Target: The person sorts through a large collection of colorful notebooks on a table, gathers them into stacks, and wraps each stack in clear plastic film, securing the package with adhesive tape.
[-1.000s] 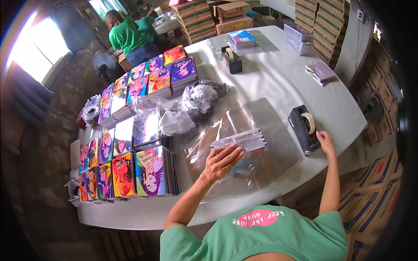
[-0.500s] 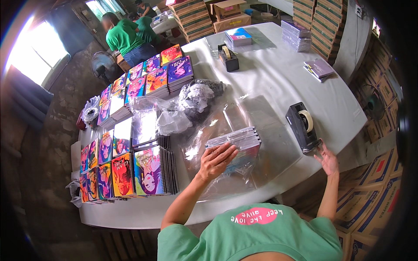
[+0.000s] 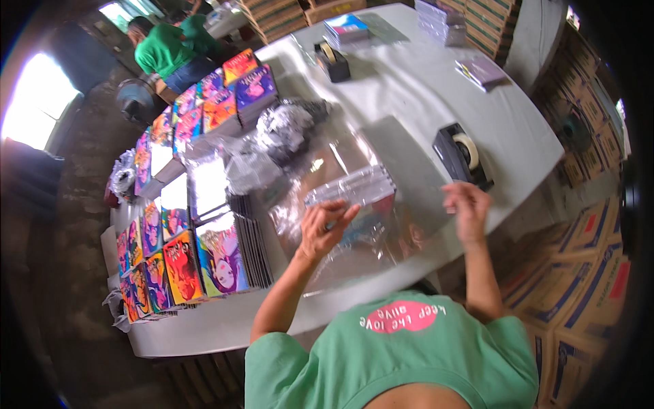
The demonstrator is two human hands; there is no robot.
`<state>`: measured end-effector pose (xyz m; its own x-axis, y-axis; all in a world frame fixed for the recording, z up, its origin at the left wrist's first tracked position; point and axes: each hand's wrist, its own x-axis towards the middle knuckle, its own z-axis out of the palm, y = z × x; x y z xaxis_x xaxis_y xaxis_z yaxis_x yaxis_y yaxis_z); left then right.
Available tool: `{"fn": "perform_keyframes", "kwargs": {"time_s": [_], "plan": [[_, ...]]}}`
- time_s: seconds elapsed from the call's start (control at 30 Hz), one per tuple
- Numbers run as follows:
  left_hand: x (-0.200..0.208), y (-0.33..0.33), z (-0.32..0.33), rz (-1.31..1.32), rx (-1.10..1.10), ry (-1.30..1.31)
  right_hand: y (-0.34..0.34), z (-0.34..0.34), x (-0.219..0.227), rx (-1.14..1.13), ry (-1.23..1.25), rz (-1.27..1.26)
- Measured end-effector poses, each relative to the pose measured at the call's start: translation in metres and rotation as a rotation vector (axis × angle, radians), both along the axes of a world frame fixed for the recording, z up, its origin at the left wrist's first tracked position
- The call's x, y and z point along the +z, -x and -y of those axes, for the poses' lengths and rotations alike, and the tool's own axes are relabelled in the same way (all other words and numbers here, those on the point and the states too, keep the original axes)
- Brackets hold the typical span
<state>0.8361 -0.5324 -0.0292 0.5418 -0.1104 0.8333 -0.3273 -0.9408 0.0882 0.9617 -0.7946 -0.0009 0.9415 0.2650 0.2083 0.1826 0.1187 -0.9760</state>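
Note:
A stack of notebooks lies in clear plastic wrap at the table's near middle. At the stack's near left edge, my left hand rests with its fingers curled in; what they may grip is hidden. My right hand is raised just in front of a black tape dispenser with a cream roll. Its fingers are bent together as in a pinch and slightly blurred, and anything between them is too small to see.
Stacked colourful notebooks fill the table's left side, beside crumpled plastic. A second tape dispenser, a blue-covered stack and a purple notebook stand farther back. Cartons are piled at right. People in green work beyond.
My right hand has drawn in from the dispenser's near end toward the left, its spread fingers closing. My left hand's flat fingers have curled. The whole view has shifted a little.

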Motion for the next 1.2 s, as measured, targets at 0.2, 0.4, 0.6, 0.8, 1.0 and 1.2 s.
{"fn": "perform_keyframes", "kwargs": {"time_s": [0.2, 0.4, 0.6, 0.8, 1.0, 1.2], "plan": [[-0.01, -0.003, -0.003, -0.014, -0.092, 0.261, 0.069, -0.101, 0.034, 0.371, -0.181, -0.371], [-0.004, 0.011, -0.008, -0.097, -0.061, -0.049, 0.089, -0.113, -0.018, 0.168, 0.2, -0.307], [0.052, 0.019, 0.001, -0.617, 0.127, 0.125, 0.065, -0.118, -0.061, 0.138, 0.24, -0.235], [0.053, -0.057, 0.018, -0.827, 0.099, 0.044, 0.078, -0.113, -0.108, 0.497, 0.068, -0.456], [0.1, -0.044, 0.024, -0.873, 0.149, 0.249, 0.11, -0.1, -0.127, 1.498, 0.241, -0.74], [0.081, 0.042, -0.013, -0.489, -0.241, 0.803, 0.033, -0.074, -0.156, 0.833, -1.175, -0.694]]}}
